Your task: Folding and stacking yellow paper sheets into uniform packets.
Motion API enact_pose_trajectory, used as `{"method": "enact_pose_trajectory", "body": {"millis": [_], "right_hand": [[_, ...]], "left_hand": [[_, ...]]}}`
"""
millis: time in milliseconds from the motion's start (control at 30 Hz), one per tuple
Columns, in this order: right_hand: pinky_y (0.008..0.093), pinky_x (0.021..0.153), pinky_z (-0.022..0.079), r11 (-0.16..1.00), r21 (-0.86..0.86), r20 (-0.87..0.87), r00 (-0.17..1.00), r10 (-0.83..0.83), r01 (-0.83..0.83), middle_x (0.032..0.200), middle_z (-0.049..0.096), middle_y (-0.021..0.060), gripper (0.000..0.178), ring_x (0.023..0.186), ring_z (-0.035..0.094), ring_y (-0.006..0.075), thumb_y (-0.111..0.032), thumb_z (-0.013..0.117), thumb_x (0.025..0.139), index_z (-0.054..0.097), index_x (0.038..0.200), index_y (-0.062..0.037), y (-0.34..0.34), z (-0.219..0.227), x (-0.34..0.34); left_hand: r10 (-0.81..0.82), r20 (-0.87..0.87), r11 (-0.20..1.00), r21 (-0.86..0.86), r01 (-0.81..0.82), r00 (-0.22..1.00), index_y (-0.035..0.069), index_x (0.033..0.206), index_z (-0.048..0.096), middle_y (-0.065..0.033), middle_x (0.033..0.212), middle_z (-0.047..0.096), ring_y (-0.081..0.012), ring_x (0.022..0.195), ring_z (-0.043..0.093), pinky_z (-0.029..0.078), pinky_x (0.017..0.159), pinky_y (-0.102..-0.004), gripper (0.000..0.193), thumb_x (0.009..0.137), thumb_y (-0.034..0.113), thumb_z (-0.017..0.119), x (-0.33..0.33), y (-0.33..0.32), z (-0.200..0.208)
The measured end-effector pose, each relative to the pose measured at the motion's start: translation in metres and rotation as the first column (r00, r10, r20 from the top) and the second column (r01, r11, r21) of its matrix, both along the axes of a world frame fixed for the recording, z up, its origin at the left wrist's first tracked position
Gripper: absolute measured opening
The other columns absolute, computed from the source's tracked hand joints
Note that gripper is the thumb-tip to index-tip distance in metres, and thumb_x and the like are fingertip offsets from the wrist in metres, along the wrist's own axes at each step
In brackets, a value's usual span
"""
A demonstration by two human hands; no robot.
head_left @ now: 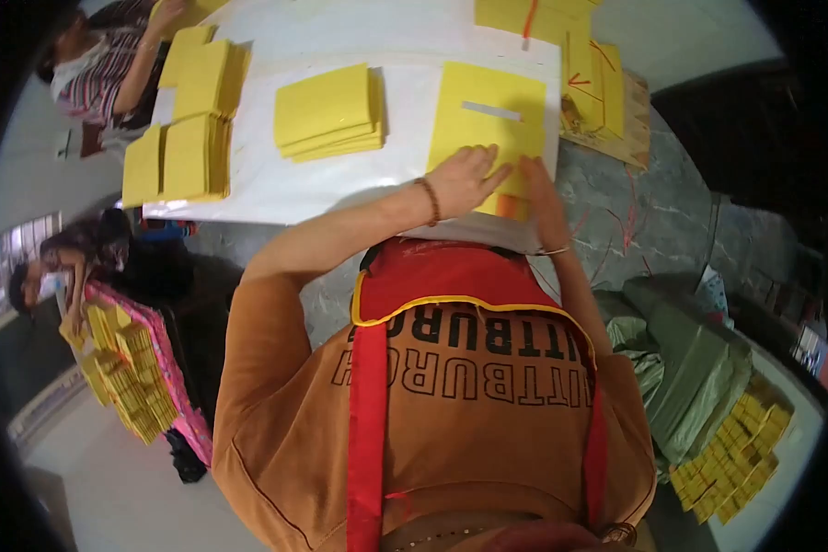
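Note:
A yellow paper piece (465,138), like a large envelope or folded sheet, lies on the white table near its right edge. Across it runs a pale grey strip (490,111), and an orange patch (508,206) shows at its near end. My left hand (469,177) rests on the lower part of the paper, fingers stretched and thumb apart. Along the paper's near right edge is my right hand (545,195), its fingers extended and partly hidden from this angle. Left of them sits a stack of yellow paper pieces (324,106).
More yellow stacks (191,152) line the white table's (405,51) left side. Yellow bundles with red ties (598,92) lie beyond its right edge. Two other people (110,74) work at the left, one beside a pink-edged table (179,396). Yellow bundles (731,455) sit lower right.

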State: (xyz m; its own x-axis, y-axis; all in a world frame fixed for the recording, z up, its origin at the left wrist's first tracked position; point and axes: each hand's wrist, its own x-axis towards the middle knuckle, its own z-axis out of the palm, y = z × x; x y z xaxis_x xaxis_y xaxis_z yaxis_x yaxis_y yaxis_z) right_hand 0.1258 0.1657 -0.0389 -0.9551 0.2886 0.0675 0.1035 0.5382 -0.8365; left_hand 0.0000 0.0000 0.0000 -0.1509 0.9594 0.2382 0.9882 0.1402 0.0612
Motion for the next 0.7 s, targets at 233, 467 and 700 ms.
{"method": "enact_pose_trajectory", "body": {"millis": [233,467,700], "right_hand": [[0.0344,0.091,0.036,0.695,-0.590,0.074,0.885,-0.461,0.411,0.119,0.052,0.0069,0.040,0.113,0.046,0.0179,-0.032,0.036,0.094,0.050,0.120,-0.0047,0.000,0.023,-0.007],[0.0311,0.089,0.038,0.734,-0.591,-0.045,0.895,-0.443,0.334,0.115,0.053,0.0065,0.036,0.107,0.049,0.0166,-0.028,0.041,0.093,0.052,0.117,-0.0036,-0.021,0.038,-0.032],[0.0279,0.086,0.041,0.598,-0.800,0.099,0.994,0.052,0.048,0.113,0.053,0.0088,0.045,0.099,0.052,0.0164,-0.027,0.053,0.086,0.046,0.122,-0.0004,-0.122,0.053,-0.147]], "left_hand": [[0.070,0.102,0.995,0.068,-0.077,0.992,0.000,0.107,0.054,-0.0091,0.088,0.059,-0.0202,0.071,0.053,0.045,0.065,-0.0321,0.038,0.070,0.012,0.053,-0.009,0.017,0.024],[0.423,-0.238,0.856,0.422,-0.299,0.874,0.012,0.116,0.054,-0.0049,0.105,0.059,-0.0211,0.085,0.055,0.044,0.071,-0.0339,0.048,0.068,0.008,0.054,-0.101,-0.097,0.091],[0.540,-0.197,0.839,0.043,-0.543,0.819,0.015,0.113,0.051,-0.0018,0.103,0.056,-0.0192,0.086,0.053,0.039,0.072,-0.0353,0.042,0.071,0.014,0.056,-0.126,-0.151,-0.017]]}}
